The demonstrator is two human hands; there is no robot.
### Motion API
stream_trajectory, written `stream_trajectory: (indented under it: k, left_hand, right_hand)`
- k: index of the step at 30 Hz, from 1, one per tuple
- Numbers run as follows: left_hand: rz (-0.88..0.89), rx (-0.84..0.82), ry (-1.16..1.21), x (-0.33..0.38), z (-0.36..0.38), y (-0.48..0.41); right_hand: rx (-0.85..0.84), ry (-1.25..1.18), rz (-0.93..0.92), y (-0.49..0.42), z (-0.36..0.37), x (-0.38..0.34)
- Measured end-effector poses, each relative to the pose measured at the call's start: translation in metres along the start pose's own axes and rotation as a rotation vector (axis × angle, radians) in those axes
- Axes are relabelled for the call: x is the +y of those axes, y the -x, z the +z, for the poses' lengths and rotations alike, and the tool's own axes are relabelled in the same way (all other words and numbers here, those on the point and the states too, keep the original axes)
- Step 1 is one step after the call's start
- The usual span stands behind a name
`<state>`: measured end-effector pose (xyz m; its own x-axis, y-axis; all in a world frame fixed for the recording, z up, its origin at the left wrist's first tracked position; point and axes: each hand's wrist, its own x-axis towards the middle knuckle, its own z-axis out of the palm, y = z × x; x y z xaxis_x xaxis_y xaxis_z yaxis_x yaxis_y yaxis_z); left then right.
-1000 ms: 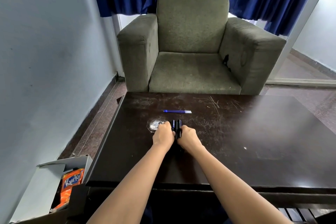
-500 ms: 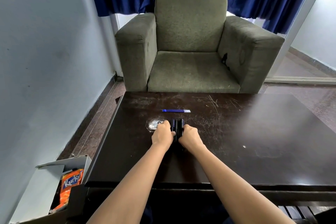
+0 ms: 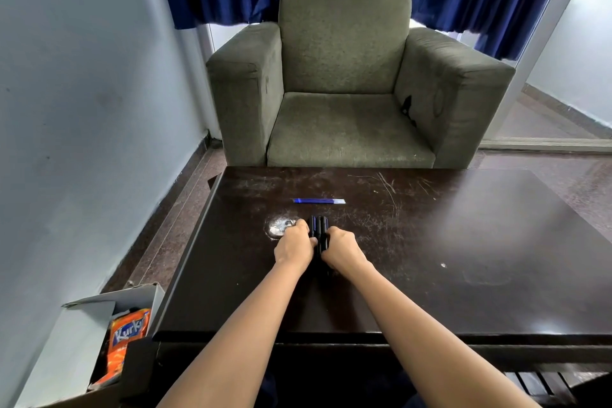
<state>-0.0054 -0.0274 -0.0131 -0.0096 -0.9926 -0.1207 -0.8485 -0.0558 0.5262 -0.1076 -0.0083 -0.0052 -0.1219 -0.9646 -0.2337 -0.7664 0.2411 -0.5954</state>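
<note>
Both hands met near the middle of the dark wooden table (image 3: pixel 463 258), and I could see the left hand (image 3: pixel 293 243) and the right hand (image 3: pixel 341 247) curled from either side round a bundle of dark pens (image 3: pixel 318 225). The bundle pointed away from me, its far ends sticking out past the knuckles and its near ends hidden between the wrists. Fingers were wrapped narrow and tight on it; I could not tell whether it touched the tabletop. Just beyond lay thin blue refills (image 3: pixel 318 201), crosswise. A pale scuffed patch (image 3: pixel 280 227) sat just beside the left hand. Past the table stood a green armchair (image 3: pixel 344 76), and by the floor at my left a cardboard box (image 3: pixel 82 325) held an orange snack packet (image 3: pixel 127 338)
</note>
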Motion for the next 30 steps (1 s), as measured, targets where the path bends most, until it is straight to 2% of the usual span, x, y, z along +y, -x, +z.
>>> stream_trajectory:
  k: [10, 15, 20, 30]
  left_hand:
    - [-0.005, -0.001, 0.003, 0.002, -0.004, 0.003]
    - [-0.017, 0.019, 0.002, 0.0, -0.008, 0.003]
    - [-0.048, 0.048, 0.012, -0.002, -0.011, -0.002]
    - [-0.061, 0.089, 0.034, 0.004, -0.012, -0.008]
  right_hand:
    - [0.007, -0.025, -0.006, -0.002, -0.004, 0.001]
    - [0.158, -0.077, -0.001, -0.017, -0.021, 0.009]
    - [0.263, 0.094, -0.123, -0.045, -0.041, 0.009]
    - [0.123, 0.368, -0.265, -0.094, -0.035, -0.011]
